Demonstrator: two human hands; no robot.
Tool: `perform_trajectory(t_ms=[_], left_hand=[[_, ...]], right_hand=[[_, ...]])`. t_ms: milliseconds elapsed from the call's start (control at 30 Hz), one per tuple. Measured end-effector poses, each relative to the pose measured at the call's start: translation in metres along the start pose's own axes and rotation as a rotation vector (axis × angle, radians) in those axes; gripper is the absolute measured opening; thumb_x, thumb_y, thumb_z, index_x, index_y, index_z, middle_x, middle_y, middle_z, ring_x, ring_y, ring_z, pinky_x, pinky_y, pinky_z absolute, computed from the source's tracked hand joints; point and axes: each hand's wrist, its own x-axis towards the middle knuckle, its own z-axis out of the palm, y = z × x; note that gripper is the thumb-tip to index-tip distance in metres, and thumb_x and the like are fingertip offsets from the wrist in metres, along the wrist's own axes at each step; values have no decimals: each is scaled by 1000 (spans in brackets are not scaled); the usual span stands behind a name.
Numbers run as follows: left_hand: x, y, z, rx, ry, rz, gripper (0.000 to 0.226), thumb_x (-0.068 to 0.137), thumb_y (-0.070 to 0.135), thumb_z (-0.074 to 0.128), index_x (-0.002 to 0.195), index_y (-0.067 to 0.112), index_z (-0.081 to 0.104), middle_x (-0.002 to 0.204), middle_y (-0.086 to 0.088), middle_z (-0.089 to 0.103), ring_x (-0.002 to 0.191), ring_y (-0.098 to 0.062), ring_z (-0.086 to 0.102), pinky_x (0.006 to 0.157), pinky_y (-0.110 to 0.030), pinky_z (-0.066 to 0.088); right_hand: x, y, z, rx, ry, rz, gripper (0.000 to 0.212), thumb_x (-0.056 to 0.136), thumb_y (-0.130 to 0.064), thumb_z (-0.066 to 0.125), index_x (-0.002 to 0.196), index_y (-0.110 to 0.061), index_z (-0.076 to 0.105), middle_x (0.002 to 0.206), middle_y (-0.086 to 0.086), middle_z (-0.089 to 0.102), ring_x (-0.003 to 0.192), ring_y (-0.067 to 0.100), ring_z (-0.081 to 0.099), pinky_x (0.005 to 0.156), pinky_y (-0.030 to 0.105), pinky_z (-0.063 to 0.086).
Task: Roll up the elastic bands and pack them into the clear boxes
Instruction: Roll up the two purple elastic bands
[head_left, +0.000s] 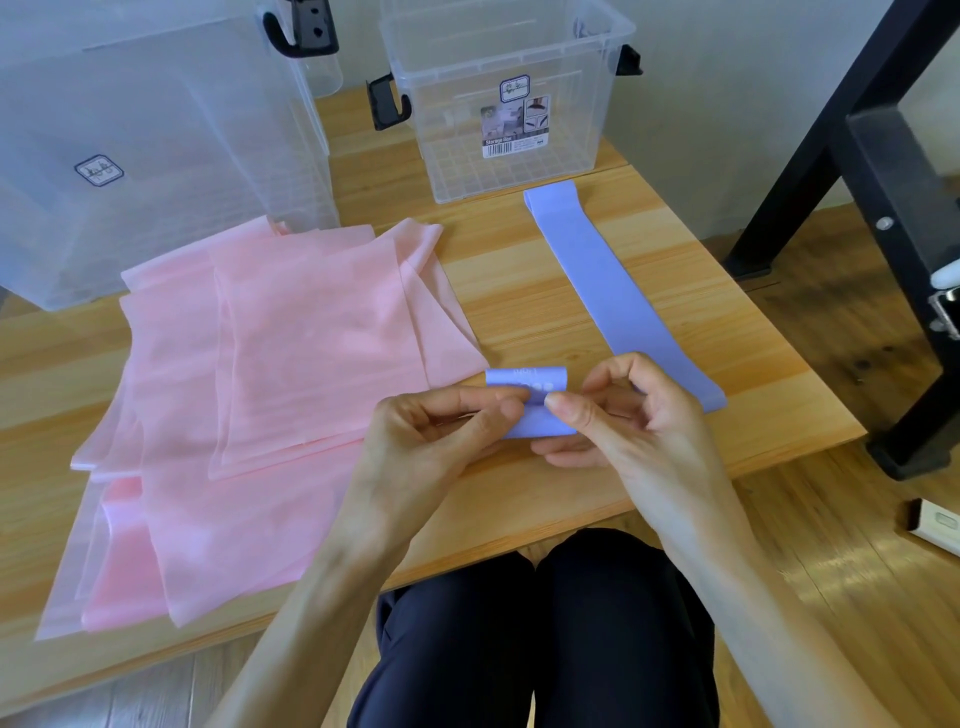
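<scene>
A short lilac elastic band (535, 402), partly rolled, is held just above the wooden table (519, 291) near its front edge. My left hand (436, 431) pinches its left side between thumb and fingers. My right hand (618, 415) pinches its right side with thumb and forefinger. A second lilac band (608, 280) lies flat, running from behind my right hand toward the small clear box (504, 98) at the back. A heap of wide pink bands (270, 374) covers the table's left half. A large clear box (145, 145) stands at the back left.
Both boxes have black latch handles and stand open on top. A black metal frame (810, 156) rises at the right, beside the table. A small white object (935, 525) lies on the wooden floor at the right. My dark-trousered knees are below the table's front edge.
</scene>
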Motion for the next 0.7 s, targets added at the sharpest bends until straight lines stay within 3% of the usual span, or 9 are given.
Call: perform_trajectory(t_ms=[133,333,700], left_hand=[[2,-1,2,-33,12,-13,24,76,29,69,92,15,79,95,0,78,94,-9,73,79,-19,57],[2,1,2,-124,8,7,27,75,27,69,99,15,77,99,-2,78,99,-12,73,82,-18,56],[1,-4,4,-153,26,70,19,77,24,67,91,21,81,99,-2,78,102,-12,72,81,-18,55]], right_hand=[[-3,-2,0,9,5,6,36,69,-21,76,86,0,52,68,6,70,68,29,75,62,31,62],[-3,3,-1,7,36,-43,18,76,3,76,86,-1,62,77,12,75,74,27,76,66,27,61],[-3,-4,-1,-3,28,33,17,78,1,77,85,5,62,80,15,75,75,27,76,68,28,62]])
